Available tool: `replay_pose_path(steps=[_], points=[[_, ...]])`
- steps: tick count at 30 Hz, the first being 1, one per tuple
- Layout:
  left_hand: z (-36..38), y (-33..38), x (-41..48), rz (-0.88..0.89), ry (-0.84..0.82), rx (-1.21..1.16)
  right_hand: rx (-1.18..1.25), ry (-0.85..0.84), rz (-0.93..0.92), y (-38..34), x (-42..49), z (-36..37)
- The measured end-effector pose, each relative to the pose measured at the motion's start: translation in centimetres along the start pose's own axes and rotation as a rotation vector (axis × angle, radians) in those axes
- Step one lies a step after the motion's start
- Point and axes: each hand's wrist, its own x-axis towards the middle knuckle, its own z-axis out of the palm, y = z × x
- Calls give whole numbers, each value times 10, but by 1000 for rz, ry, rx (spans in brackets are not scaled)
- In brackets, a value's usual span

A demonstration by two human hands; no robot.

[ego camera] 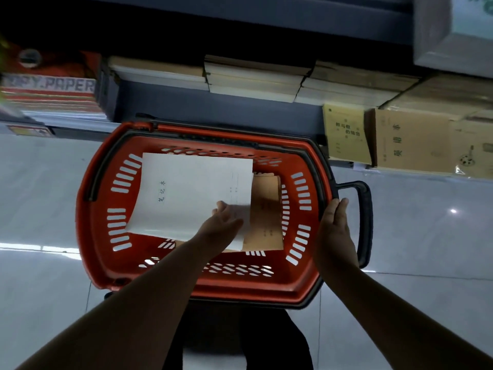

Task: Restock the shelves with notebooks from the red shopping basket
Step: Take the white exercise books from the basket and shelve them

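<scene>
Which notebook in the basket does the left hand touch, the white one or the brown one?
The white notebook: the left hand grips its near right corner. The brown notebook lies beside it, partly underneath, untouched.

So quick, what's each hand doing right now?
Left hand: grips the white notebook in the red shopping basket.
Right hand: open, fingers straight against the basket's rim beside the black handle.

Notebook stacks (pixel 256 76) fill the low shelf (pixel 213 108) behind the basket (pixel 88 209).
</scene>
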Motion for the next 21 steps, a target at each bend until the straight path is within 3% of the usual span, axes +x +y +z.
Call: replay_pose_path(steps=[13,19,21], points=[[-30,-22,-6,139,-59,55,46,51,90,-31,-8,12],[-59,-38,-12,-6,-95,2,67,62,99,-64,-15,27],[-65,-46,-14,-85,-21,-88,69,82,100,-73,-18,34]])
